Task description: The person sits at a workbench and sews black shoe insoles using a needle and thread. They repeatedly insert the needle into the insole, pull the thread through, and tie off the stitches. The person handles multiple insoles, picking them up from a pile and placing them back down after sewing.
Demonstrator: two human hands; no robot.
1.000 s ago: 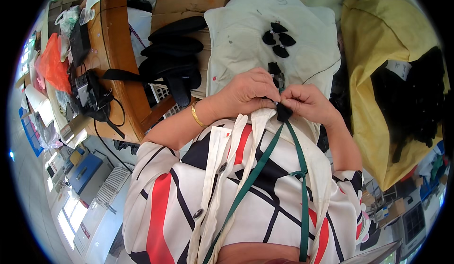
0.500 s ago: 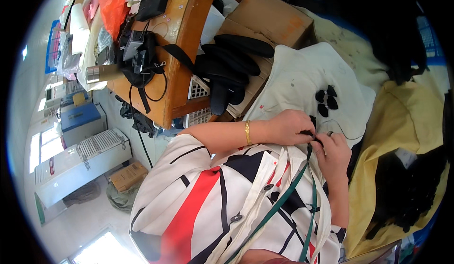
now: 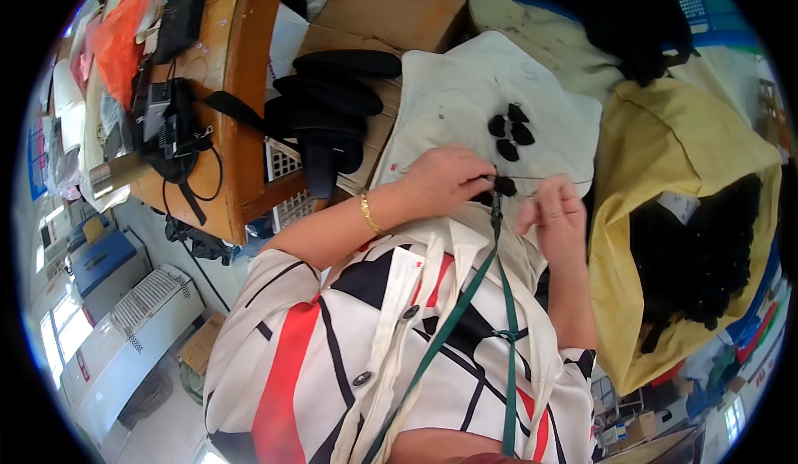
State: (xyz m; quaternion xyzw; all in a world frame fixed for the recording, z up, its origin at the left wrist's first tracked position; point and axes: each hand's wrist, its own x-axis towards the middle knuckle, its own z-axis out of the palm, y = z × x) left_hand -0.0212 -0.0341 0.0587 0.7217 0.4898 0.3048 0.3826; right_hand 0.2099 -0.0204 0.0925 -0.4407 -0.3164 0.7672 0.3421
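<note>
My left hand point(image 3: 445, 180), with a gold bracelet on the wrist, is closed in a pinch at the edge of a small black piece point(image 3: 504, 186). To its right, apart from the piece, my right hand point(image 3: 555, 215) has its fingers curled; anything between the fingertips is too small to make out. Several more small black pieces point(image 3: 510, 132), rounded to pointed, lie just beyond the hands on a white cloth point(image 3: 453, 90). A green strap point(image 3: 465, 302) hangs down my front, its far end close below the pinched piece.
Long black padded pieces point(image 3: 332, 98) lie on cardboard beside a carton point(image 3: 399, 3). At the left stands a wooden table point(image 3: 253, 57) with a black bag point(image 3: 170, 136) and a radio-like device. A yellow sack point(image 3: 619, 215) of black items point(image 3: 698, 256) stands close on the right.
My hands, close together before, are now apart: the right has moved away from the black piece while the left still pinches it. The whole view has shifted, so surroundings sit further left.
</note>
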